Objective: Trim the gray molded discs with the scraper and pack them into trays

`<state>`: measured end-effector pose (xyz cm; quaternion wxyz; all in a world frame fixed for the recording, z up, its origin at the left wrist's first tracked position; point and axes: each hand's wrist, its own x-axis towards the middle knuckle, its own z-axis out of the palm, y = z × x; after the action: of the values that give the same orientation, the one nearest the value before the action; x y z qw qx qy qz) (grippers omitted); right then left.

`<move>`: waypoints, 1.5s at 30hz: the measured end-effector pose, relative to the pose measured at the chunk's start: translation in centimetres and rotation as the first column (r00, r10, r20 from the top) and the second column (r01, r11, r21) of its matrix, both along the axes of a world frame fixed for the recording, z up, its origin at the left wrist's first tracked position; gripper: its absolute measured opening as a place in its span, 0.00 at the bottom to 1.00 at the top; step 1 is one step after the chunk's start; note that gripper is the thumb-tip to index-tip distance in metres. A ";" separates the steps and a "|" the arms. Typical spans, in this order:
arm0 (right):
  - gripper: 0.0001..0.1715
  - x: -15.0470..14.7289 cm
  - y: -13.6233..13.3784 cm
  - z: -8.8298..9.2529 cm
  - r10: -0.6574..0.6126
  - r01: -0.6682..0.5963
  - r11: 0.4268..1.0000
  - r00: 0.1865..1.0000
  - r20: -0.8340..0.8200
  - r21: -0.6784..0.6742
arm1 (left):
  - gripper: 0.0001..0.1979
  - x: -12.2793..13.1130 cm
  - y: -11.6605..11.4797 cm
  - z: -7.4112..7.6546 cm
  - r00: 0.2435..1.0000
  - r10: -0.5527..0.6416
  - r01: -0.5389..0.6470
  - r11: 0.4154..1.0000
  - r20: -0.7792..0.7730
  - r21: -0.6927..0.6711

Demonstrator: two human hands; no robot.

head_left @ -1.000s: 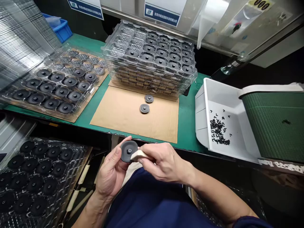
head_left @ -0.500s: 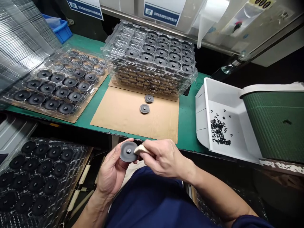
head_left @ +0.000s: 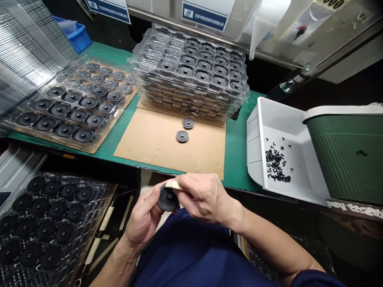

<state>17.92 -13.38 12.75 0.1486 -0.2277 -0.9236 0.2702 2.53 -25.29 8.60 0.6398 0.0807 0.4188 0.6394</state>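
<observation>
My left hand (head_left: pixel 143 215) holds a black rubber-like disc with a central boss (head_left: pixel 168 198), tilted, just below the green bench edge. My right hand (head_left: pixel 206 197) pinches a cream-coloured block (head_left: pixel 175 185) and presses it against the disc's upper rim. The block is partly hidden by my fingers, and the disc's far side cannot be seen. Farther off on a cardboard sheet (head_left: pixel 167 151), two similar discs (head_left: pixel 182 136) (head_left: pixel 188 123) lie flat, out of reach of my fingers.
Clear plastic trays of discs stand stacked (head_left: pixel 188 67) behind the cardboard, with another tray (head_left: pixel 68 115) on the green mat at left and one (head_left: pixel 50 223) below left. A white bin (head_left: pixel 284 159) holding black scraps sits beside a green belt (head_left: pixel 347 155).
The disc has turned and tilted, shifting slightly right and down in my left hand. The block has moved from its face to its upper rim.
</observation>
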 end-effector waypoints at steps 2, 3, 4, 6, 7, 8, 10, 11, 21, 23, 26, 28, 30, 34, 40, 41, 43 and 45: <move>0.10 0.0 0.1 0.2 0.028 -0.028 1.000 1.000 -0.007 0.001 | 0.21 0.1 0.1 0.0 1.000 0.007 -0.007 1.000 0.001 0.024; 0.10 0.1 0.1 0.2 0.019 -0.019 1.000 1.000 -0.002 -0.001 | 0.21 0.2 0.2 0.1 1.000 0.030 -0.030 0.999 -0.006 0.028; 0.10 0.1 0.1 0.3 0.001 -0.001 1.000 1.000 0.007 -0.005 | 0.22 0.2 0.3 0.1 0.998 0.054 -0.054 0.998 -0.017 0.028; 0.09 0.2 0.2 0.3 -0.019 0.019 1.000 1.000 0.020 -0.012 | 0.22 0.2 0.4 0.2 0.998 0.059 -0.058 0.998 -0.029 0.027; 0.09 0.2 0.1 0.3 -0.012 0.012 1.000 1.000 0.022 -0.014 | 0.22 0.2 0.5 0.2 0.999 0.041 -0.040 0.999 -0.025 0.029; 0.09 0.2 0.1 0.3 0.001 -0.001 1.000 1.000 0.020 -0.013 | 0.22 0.3 0.5 0.2 1.000 0.020 -0.019 0.999 -0.019 0.036; 0.09 0.2 0.1 0.4 0.018 -0.018 1.000 1.000 0.005 -0.010 | 0.22 0.3 0.5 0.1 1.000 0.026 -0.025 0.998 -0.014 0.053; 0.09 0.2 0.1 0.4 0.008 -0.008 1.000 1.000 0.004 -0.008 | 0.22 0.3 0.5 0.1 0.998 0.053 -0.052 0.997 -0.020 0.058; 0.08 -0.3 -0.2 0.7 -0.034 0.033 0.999 0.999 -0.009 -0.020 | 0.23 0.3 0.3 0.2 0.987 0.149 -0.144 0.986 -0.060 0.081; 0.09 -0.3 -0.3 0.8 -0.055 0.055 0.998 0.998 0.013 -0.038 | 0.23 0.2 0.3 0.2 0.975 0.209 -0.203 0.976 -0.077 0.075; 0.10 -0.3 -0.5 0.7 -0.047 0.049 0.998 0.998 0.039 -0.048 | 0.23 0.2 0.3 0.1 0.969 0.228 -0.223 0.973 -0.095 0.062; 0.10 -0.3 -0.7 0.7 -0.069 0.071 0.997 0.997 0.035 -0.038 | 0.22 0.2 0.3 0.0 0.966 0.234 -0.229 0.971 -0.107 0.063; 0.09 -0.4 -0.9 0.7 -0.071 0.073 0.996 0.997 0.034 -0.051 | 0.22 0.3 0.3 -0.1 0.956 0.268 -0.262 0.963 -0.122 0.066; 0.10 -0.4 -1.1 0.5 -0.016 0.018 0.996 1.000 0.023 -0.082 | 0.22 0.3 0.2 -0.2 0.935 0.321 -0.313 0.947 -0.148 0.076; 0.11 -0.2 -1.3 -0.1 -0.037 0.034 0.996 0.999 -0.036 -0.084 | 0.22 0.2 0.1 -0.1 0.953 0.276 -0.269 0.960 -0.123 0.074; 0.10 -0.2 -1.4 -0.1 -0.008 0.004 0.995 0.999 -0.043 -0.095 | 0.21 0.2 0.1 -0.1 0.951 0.285 -0.278 0.958 -0.116 0.075; 0.10 -0.1 -1.2 -0.1 -0.016 0.011 0.997 0.998 -0.064 -0.077 | 0.22 0.2 0.0 0.0 0.964 0.244 -0.237 0.969 -0.102 0.076; 0.10 0.0 -0.8 -0.1 -0.064 0.063 0.998 0.995 -0.080 -0.014 | 0.22 0.1 0.0 0.0 0.988 0.132 -0.127 0.990 -0.079 0.065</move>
<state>17.93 -14.17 12.67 0.1929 -0.2466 -0.9076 0.2797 2.63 -25.34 8.58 0.5763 0.0986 0.4300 0.6880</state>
